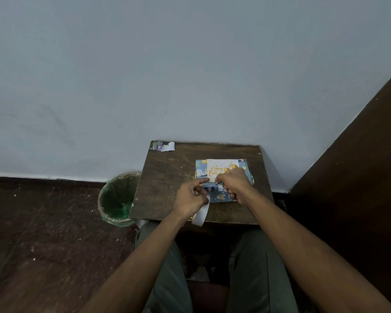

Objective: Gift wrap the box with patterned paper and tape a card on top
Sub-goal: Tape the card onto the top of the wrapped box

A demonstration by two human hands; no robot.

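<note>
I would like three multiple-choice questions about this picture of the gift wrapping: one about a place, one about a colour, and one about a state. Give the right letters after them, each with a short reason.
1. Where does the scrap of wrapping paper lie?
A. at the table's far left corner
B. inside the bin
C. on top of the box

2. What colour is the writing on the card?
A. red
B. golden yellow
C. black

3. In what state is the box?
A. bare cardboard
B. wrapped, with the card on top
C. open, lid off

Answers:
1 A: the scrap lies at the far left corner of the table, apart from the box.
2 B: the card reads "Happy Birthday" in golden yellow.
3 B: blue patterned paper covers the box, the card lies on it, and the left hand and right hand work at its near edge.
</note>
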